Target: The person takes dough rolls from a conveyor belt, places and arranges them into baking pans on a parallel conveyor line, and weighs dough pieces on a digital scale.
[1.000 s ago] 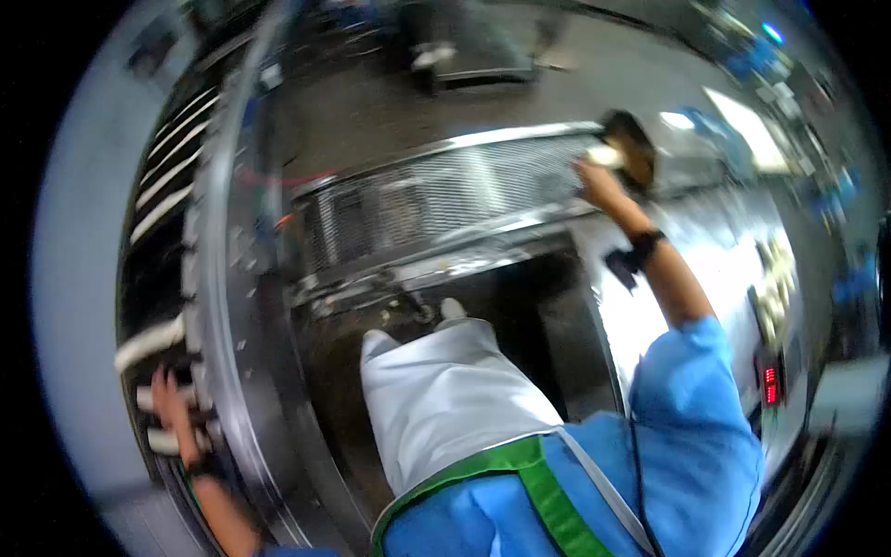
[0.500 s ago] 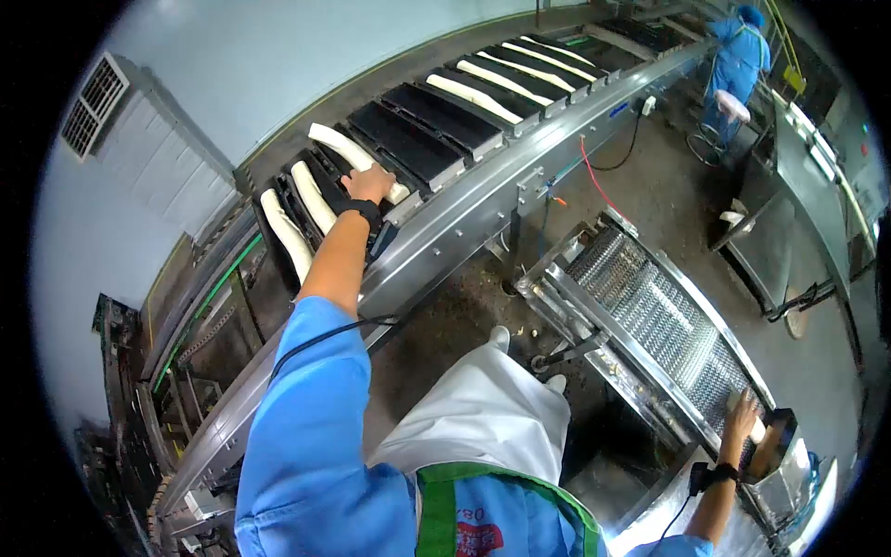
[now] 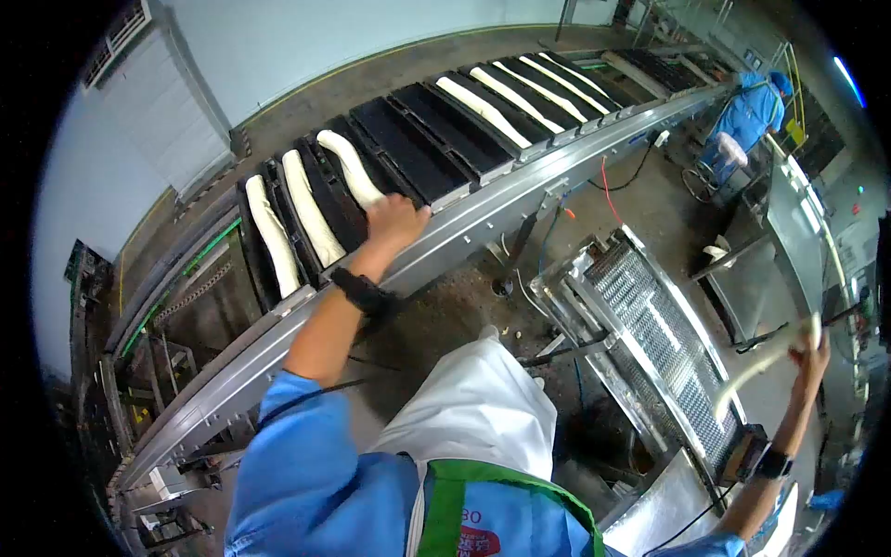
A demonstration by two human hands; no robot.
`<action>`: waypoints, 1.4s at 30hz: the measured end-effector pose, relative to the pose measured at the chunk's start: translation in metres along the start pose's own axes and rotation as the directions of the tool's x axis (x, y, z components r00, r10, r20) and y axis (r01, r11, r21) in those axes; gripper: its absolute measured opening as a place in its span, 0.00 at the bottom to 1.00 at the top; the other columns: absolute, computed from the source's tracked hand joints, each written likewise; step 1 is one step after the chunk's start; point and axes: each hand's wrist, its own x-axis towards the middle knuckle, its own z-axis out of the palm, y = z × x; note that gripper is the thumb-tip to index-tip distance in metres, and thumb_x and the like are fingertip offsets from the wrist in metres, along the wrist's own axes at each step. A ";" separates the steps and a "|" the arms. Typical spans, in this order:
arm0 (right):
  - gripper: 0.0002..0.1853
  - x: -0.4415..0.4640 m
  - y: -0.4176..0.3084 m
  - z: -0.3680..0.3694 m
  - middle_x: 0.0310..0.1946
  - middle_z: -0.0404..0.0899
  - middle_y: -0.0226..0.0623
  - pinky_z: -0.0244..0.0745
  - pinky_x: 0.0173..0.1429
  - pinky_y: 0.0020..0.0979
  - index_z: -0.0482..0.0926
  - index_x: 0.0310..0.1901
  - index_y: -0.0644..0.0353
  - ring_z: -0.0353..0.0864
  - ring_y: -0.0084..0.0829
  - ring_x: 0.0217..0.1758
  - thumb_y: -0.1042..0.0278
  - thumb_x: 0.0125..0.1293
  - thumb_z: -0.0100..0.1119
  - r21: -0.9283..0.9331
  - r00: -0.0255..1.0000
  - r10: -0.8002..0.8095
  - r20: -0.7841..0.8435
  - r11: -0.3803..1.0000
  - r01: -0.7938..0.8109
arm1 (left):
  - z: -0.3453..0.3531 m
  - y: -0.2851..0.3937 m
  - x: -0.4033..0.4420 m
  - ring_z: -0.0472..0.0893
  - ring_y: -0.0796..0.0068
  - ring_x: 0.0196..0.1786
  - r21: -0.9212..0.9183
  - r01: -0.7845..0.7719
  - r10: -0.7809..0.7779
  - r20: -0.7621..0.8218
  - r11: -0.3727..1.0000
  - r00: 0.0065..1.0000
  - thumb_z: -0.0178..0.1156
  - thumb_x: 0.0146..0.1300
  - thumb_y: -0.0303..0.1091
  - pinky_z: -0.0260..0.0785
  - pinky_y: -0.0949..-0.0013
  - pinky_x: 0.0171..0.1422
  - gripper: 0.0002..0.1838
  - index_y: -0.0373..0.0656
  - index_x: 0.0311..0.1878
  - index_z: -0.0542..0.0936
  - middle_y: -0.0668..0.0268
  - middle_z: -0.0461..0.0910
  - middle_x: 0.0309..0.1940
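Note:
My left hand (image 3: pixel 397 221) lies over the near end of a pale dough strip (image 3: pixel 348 160) in a black pan, its fingers bent around that end and partly hidden. Two more dough strips, a left one (image 3: pixel 269 232) and a middle one (image 3: pixel 309 206), rest lengthwise in the pans beside it. Out to the right, my right hand (image 3: pixel 813 355) is closed on another long dough strip (image 3: pixel 756 369), slightly blurred. That strip hangs from the hand, its lower end over the mesh conveyor (image 3: pixel 668 334).
Several filled pans (image 3: pixel 506 110) stand farther along the metal conveyor (image 3: pixel 436 246), past two bare black pans (image 3: pixel 408 139). A co-worker in blue (image 3: pixel 750 116) stands at the far right near a steel table (image 3: pixel 784 246). A red cable (image 3: pixel 608 190) hangs beside the line.
My right hand has lifted a dough strip off the mesh conveyor and moved up and right. My left hand has shifted towards the near end of its strip. The camera view has turned slightly.

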 end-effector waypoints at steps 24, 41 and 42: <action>0.18 -0.153 -0.182 0.461 0.35 0.70 0.45 0.75 0.34 0.28 0.58 0.44 0.63 0.76 0.38 0.34 0.60 0.59 0.46 0.324 0.266 -0.200 0.943 0.739 -0.591 | 0.022 0.001 -0.046 0.63 0.65 0.53 -0.203 0.139 -0.204 -0.346 0.969 0.916 0.51 0.51 0.35 0.48 0.63 0.57 0.15 0.32 0.37 0.73 0.58 0.70 0.44; 0.12 -0.239 0.020 0.167 0.28 0.74 0.32 0.69 0.31 0.22 0.72 0.36 0.65 0.73 0.21 0.29 0.64 0.57 0.49 -0.137 0.778 0.150 0.610 0.987 -0.083 | 0.028 -0.016 -0.036 0.63 0.65 0.53 -0.217 -0.181 0.062 -0.464 0.959 0.884 0.52 0.51 0.34 0.55 0.61 0.52 0.23 0.50 0.53 0.64 0.67 0.66 0.49; 0.12 -0.242 0.050 0.136 0.28 0.75 0.34 0.70 0.32 0.24 0.72 0.36 0.66 0.73 0.22 0.30 0.66 0.55 0.51 -0.213 0.818 0.184 0.545 0.974 -0.078 | 0.023 -0.018 -0.030 0.65 0.66 0.49 -0.199 -0.188 0.095 -0.401 0.962 0.911 0.51 0.52 0.34 0.57 0.61 0.49 0.20 0.50 0.51 0.66 0.68 0.67 0.47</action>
